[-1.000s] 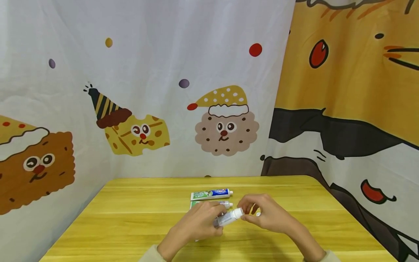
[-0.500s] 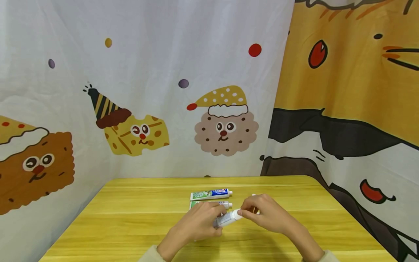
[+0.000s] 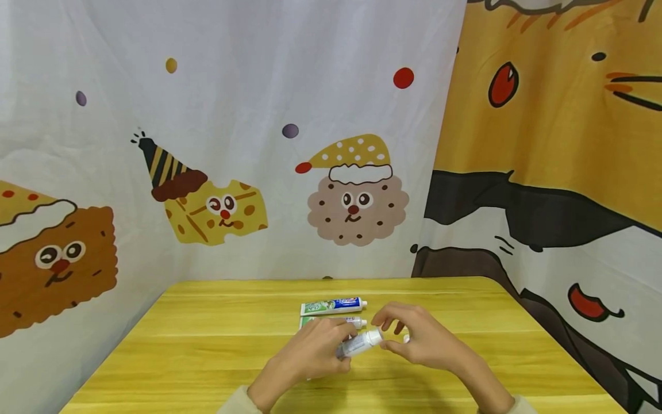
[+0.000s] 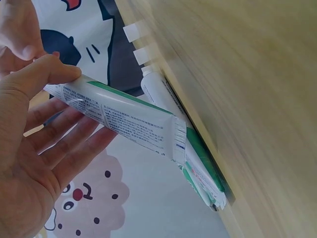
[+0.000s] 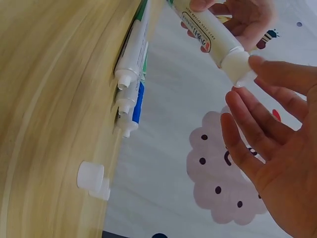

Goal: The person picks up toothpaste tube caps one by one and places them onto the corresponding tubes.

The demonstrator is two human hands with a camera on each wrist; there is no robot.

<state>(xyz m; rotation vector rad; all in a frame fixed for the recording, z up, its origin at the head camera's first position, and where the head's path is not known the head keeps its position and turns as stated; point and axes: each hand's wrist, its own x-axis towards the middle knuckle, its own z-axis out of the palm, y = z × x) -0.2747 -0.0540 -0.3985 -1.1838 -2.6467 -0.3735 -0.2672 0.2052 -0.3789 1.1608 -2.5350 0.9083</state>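
In the head view my left hand (image 3: 315, 348) grips a white toothpaste tube (image 3: 357, 345), tilted with its cap end toward the right hand. The left wrist view shows its printed back and flat crimped end, with the thumb (image 4: 59, 72) pressing on top. At the other end is a white cap (image 5: 235, 65). My right hand (image 3: 421, 339) is at this cap, fingers spread and slightly bent. In the right wrist view its thumb (image 5: 270, 72) overlaps the cap's side, and a fingertip (image 5: 237, 94) is just off the cap's end.
Toothpaste tubes without caps, one green and blue (image 3: 331, 306), lie side by side on the wooden table (image 3: 207, 345); the left hand partly covers them. Loose white caps (image 5: 90, 176) stand on the table near the right hand. A cartoon-printed curtain (image 3: 233, 86) hangs behind.
The right hand closed its fingers on the cap half a second ago, then spread them off it. The left hand and tube have stayed nearly still.
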